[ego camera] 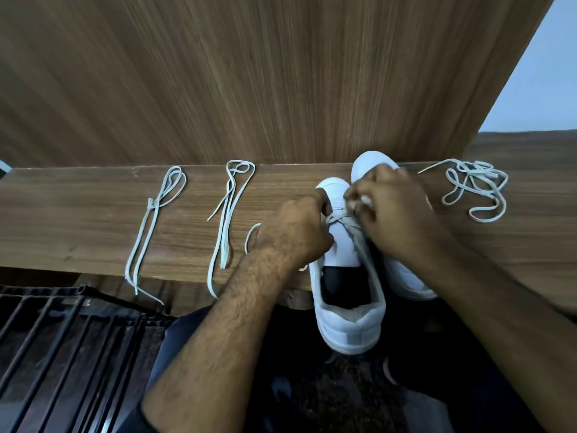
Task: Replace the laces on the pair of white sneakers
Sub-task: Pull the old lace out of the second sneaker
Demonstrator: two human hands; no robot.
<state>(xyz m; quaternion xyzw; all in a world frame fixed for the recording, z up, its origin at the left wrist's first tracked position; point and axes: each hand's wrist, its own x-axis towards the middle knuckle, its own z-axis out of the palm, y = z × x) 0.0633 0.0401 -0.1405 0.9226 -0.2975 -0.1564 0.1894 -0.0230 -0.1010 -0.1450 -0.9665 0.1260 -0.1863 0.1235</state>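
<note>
Right of centre on the brown wood-grain shelf (78,220), the left hand (293,229) and right hand (393,214) pinched the pale lace (359,235) over the nearer white sneaker (349,314); the second white sneaker (368,164) stood beside it. Two folded pale laces (156,226) (229,214) lay at left, a tangled pale lace (477,189) at right.

**Wooden shelf with laces and sneakers**

A long wooden shelf (78,220) crosses the middle of the frame. On its left part lies a knotted lace (146,232), and just right of it a folded lace (226,214); both hang over the front edge. Two white sneakers (346,295) stand at center right. A tangled lace (474,189) lies at the far right.
</note>
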